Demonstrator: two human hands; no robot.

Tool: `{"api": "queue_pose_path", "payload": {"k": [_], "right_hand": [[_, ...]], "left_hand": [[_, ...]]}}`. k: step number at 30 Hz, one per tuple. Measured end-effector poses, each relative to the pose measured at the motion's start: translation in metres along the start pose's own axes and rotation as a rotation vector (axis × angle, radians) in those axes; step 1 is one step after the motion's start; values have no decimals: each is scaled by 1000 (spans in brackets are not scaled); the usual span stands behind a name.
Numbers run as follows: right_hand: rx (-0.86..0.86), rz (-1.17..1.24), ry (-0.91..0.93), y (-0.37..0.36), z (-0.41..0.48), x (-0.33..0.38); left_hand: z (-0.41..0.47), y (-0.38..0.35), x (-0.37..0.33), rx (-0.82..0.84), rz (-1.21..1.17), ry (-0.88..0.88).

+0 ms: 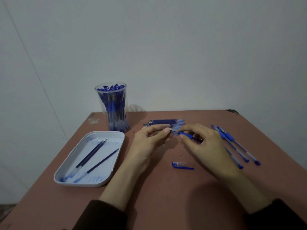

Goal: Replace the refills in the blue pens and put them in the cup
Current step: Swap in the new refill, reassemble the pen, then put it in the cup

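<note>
Pale grey wall (166,47) rises behind a reddish-brown surface (157,188). Both hands meet above its middle, sharing one blue pen (186,135). The left hand (149,141) has its fingers (159,128) curled, thumb and forefinger pinching the pen's tip end. The right hand (204,143) pinches the blue grip section between thumb and forefinger, its other fingers (197,130) loosely bent above the barrel. How far the tip piece is joined to the barrel cannot be told.

Just beyond the fingertips lies one row of fresh refills (164,122), packed side by side, too many and too blurred to count. Farther off, beyond and to the left of the left fingers, stands one clear cup (114,110), upright and crowded with blue pens. Nearer than the cup, left of the left wrist, sits one white tray (106,134) holding three refills (93,155): two touching, one lying apart.

Right of the right fingers lie three capped pens (232,140), roughly parallel, one partly hidden under the hand. One loose blue cap (181,166) lies on the surface below the fingers, between the wrists.
</note>
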State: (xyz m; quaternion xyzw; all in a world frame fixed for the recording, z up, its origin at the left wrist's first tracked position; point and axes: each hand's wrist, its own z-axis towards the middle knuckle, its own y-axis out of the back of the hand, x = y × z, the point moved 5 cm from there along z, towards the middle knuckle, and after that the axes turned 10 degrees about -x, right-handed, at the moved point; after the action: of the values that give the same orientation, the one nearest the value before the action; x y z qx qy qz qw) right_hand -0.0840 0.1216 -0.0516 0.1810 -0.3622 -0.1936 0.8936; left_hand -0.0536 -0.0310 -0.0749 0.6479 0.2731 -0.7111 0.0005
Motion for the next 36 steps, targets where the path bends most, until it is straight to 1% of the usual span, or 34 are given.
{"api": "queue_pose_path", "payload": {"k": [3, 5, 9, 11, 14, 17, 19, 22, 23, 26, 29, 33, 35, 36], "right_hand": [[40, -23, 40, -3, -1, 2], [45, 37, -12, -5, -2, 0], [88, 237, -236, -10, -3, -8], [127, 299, -281, -12, -3, -7], [150, 431, -321, -13, -3, -3], [134, 556, -370, -12, -3, 0], [130, 556, -381, -11, -2, 0], [148, 497, -355, -11, -4, 2], [156, 501, -358, -11, -4, 3], [173, 581, -387, -11, -4, 6], [146, 642, -445, -10, -3, 6], [142, 528, -395, -11, -4, 5], [180, 548, -401, -12, -5, 7], [210, 586, -432, -14, -6, 7]], "left_hand": [[-3, -3, 0, 23, 174, -107], [-1, -2, -2, 6, 209, -169], [-1, -4, -4, 34, 130, -176], [-2, -6, -3, 60, 64, -138], [-1, -6, -1, 62, 25, -117], [1, -4, 0, 24, 47, -126], [2, -4, 3, 32, 74, -109], [0, -9, 8, 131, -18, -40], [-1, -10, 8, 139, -18, -42], [-1, -9, 3, 104, 25, -91], [2, -6, 0, 86, 77, -131], [-3, -10, 0, 127, 38, -97], [-5, -12, 2, 148, -16, -62], [-6, -12, 3, 145, -30, -49]]}}
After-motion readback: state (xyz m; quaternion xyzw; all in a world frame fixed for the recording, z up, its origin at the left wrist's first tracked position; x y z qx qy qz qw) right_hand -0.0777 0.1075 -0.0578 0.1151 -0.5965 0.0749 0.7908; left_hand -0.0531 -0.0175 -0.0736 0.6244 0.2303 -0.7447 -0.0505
